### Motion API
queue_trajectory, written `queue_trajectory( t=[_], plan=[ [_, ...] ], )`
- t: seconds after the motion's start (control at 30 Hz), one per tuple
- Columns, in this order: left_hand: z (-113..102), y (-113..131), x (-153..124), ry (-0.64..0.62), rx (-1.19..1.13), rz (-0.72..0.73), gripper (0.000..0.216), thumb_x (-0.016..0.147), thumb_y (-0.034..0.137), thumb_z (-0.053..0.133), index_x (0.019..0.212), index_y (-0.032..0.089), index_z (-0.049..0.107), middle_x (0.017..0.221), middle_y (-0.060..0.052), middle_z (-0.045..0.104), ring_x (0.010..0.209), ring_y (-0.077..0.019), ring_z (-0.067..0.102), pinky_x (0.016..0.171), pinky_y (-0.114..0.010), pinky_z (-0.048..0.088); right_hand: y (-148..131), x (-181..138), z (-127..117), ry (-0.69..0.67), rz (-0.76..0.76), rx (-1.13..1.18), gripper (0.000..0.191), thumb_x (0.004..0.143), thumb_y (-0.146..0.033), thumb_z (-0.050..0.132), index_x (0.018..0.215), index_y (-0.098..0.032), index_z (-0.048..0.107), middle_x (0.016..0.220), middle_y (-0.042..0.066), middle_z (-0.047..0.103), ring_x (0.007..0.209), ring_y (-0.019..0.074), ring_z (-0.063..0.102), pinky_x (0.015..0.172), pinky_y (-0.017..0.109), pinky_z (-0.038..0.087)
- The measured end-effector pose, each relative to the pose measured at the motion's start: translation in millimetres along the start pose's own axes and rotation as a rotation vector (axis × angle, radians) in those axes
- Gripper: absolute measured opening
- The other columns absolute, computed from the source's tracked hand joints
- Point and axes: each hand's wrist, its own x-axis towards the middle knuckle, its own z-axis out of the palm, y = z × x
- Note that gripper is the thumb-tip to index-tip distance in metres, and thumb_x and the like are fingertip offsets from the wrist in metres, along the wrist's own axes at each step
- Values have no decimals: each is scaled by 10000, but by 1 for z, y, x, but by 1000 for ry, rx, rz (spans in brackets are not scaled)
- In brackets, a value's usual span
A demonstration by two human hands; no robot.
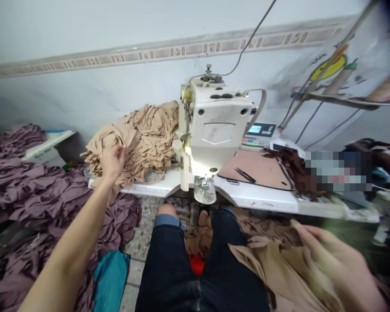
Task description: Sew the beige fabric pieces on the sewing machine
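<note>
My left hand (113, 162) is at the left end of the sewing machine table, its fingers closed on a piece of beige cloth (112, 135) at the top of a crumpled pile of beige cloth pieces (152, 143). At the lower right, my right hand (338, 264) is smeared by motion, over tan cloth (273, 268) hanging beside my leg. Whether its fingers grip that cloth I cannot tell. Between the hands stands a white sewing machine (219, 125), its lamp shining on the needle area. No cloth shows on its small metal work plate (204, 190).
Heaps of mauve cloth (55, 186) fill the left side, with a teal cloth (111, 277) on the floor. Right of the machine are black thread snips (245, 175) on a pinkish mat (256, 167), a control panel (260, 133), dark brown scraps (294, 167) and a thread stand (338, 99).
</note>
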Motion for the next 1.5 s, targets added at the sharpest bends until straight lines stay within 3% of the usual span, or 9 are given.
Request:
queue_trajectory(
  t=[0.13,0.23,0.33,0.43,0.57,0.77,1.0,1.1,1.5],
  plan=[
    [-27,53,-55,-53,-358,100,186,980,327,544,895,185,628,838,-50,660,818,-215,610,769,-302,465,5,-23,49,-438,-67,29,449,696,-637,830,770,-194,848,779,98,790,753,299,728,666,356,581],
    [-50,96,-117,-417,-677,179,180,966,304,603,834,183,618,788,-14,638,754,-168,586,714,-259,455,-7,-54,93,-610,-143,89,428,808,-610,803,722,-190,805,716,74,735,699,240,669,658,322,545],
    [-60,129,-174,-884,-933,151,205,985,313,606,828,181,607,712,18,611,641,-129,551,605,-222,420,-30,-87,132,-691,-170,237,365,760,-523,907,902,-197,826,1085,118,789,883,251,693,666,291,533],
    [-57,144,-209,-1096,-995,171,117,952,228,631,852,171,649,743,16,654,672,-126,584,629,-212,434,-48,-115,162,-937,-137,334,762,632,-426,1015,1320,-242,744,1253,95,746,780,180,635,633,268,504],
    [-39,135,-221,-1011,-883,291,165,988,213,628,870,166,734,835,-24,684,785,-158,643,719,-243,478,-52,-127,178,-1096,-144,308,332,817,-453,883,949,-161,796,689,-31,618,597,118,471,556,236,365],
    [-4,113,-242,-603,-652,552,287,1020,190,589,1225,215,788,1102,-122,721,1060,-277,676,913,-399,557,-58,-112,152,-957,-271,78,367,934,-454,746,734,-146,759,576,-38,524,529,93,366,498,243,244],
    [14,154,-282,-725,-976,41,373,1018,214,571,1382,207,651,1159,-108,737,905,-202,756,716,-276,616,-71,-83,123,-672,-208,248,577,896,-603,760,565,-197,520,554,-43,437,540,107,375,524,259,313],
    [10,162,-278,-658,-1081,-77,290,1021,270,603,1297,199,653,1142,-95,693,775,-149,718,641,-236,573,-70,-65,112,-756,-189,208,529,883,-615,772,621,-183,617,585,-22,514,551,120,428,520,259,333],
    [-4,172,-239,-946,-1046,275,249,1012,377,683,1010,176,830,941,-91,713,833,-184,653,729,-278,498,-65,-47,103,-976,-78,278,497,847,-625,820,706,-170,676,609,-23,576,547,114,480,527,249,373]
  ],
)
